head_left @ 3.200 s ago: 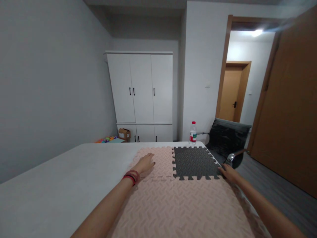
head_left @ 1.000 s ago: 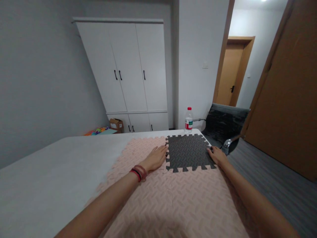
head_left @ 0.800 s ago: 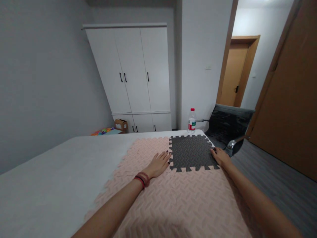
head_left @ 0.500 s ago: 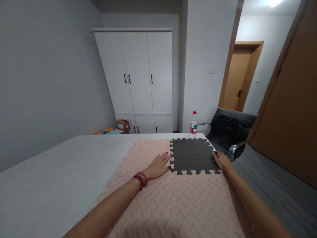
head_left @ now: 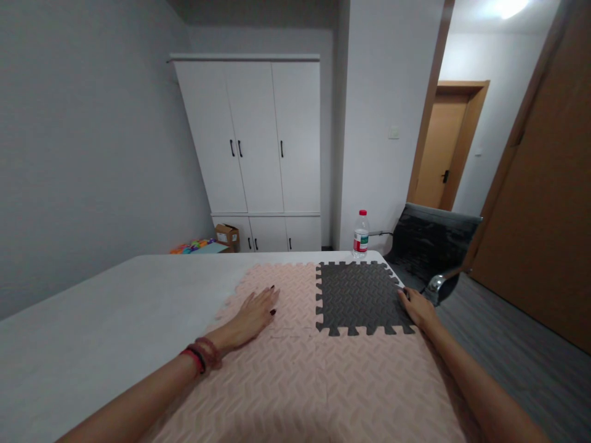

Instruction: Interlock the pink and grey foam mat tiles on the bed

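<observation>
Palm down and fingers stretched out, my left hand lies on the pink foam mat, left of the dark tile. The dark grey foam tile has toothed puzzle edges and rests within the upper right part of the pink mat. Its teeth along the left and front sides overlap the pink foam; I cannot tell whether they interlock. My right hand is closed at the tile's right edge by the table side, with its fingers partly hidden.
The white table stretches out to the left. A red-capped plastic bottle stands at its far right corner. Beyond the right edge is a black chair. A white wardrobe and a cardboard box are at the back.
My left hand has slid left across the pink mat, away from the dark tile's left edge. My right hand stays at the tile's right edge.
</observation>
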Demonstrator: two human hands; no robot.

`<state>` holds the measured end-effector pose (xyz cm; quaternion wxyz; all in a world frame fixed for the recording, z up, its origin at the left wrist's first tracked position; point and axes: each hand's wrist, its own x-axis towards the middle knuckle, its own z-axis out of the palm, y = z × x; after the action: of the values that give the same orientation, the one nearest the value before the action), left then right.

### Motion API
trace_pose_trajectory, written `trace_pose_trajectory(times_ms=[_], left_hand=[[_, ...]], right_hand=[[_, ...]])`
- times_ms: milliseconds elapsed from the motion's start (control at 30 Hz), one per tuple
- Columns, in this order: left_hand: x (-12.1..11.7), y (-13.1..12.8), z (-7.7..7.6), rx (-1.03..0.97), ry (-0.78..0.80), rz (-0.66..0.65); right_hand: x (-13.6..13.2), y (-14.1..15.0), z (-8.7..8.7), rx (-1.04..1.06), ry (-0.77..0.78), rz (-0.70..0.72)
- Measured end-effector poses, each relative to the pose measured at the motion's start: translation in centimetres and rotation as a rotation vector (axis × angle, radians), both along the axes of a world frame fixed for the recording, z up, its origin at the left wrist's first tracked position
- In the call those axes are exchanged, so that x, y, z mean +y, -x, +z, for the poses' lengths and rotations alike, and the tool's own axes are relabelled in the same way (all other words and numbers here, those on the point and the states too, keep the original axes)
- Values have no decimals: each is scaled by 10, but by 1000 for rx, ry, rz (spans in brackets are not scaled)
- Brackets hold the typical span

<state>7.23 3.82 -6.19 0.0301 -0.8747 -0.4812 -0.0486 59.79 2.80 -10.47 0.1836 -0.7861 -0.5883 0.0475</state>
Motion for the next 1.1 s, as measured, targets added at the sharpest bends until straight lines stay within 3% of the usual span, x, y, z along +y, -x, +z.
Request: trace_pose_trajectory(times_ms=[233,367,567,700,800,900,1000,1100], left_hand=[[-6,39,-8,22,-37,92],[-4,41,-15,18,-37,97],[-5,45,-11,-12,-13,33],[-9,45,-7,-20,-7,62],[-19,38,3,0,-7,125],[-39,23,22,7,-71,164],[-75,7,50,-9,-135,151],[-132,8,74,-28,-126,97]], right_hand=[[4,-3,-4,0,-7,27],[7,-5,-9,3,-14,38],[14,-11,-19,-26,0,37],[3,0,-6,-192,-4,-15],[-16,31,17,-451,-65,-105],[-45,82,46,-601,-120,-117],[-88,128,67,-556,-140,56],[-156,130,69,-395,-148,244]])
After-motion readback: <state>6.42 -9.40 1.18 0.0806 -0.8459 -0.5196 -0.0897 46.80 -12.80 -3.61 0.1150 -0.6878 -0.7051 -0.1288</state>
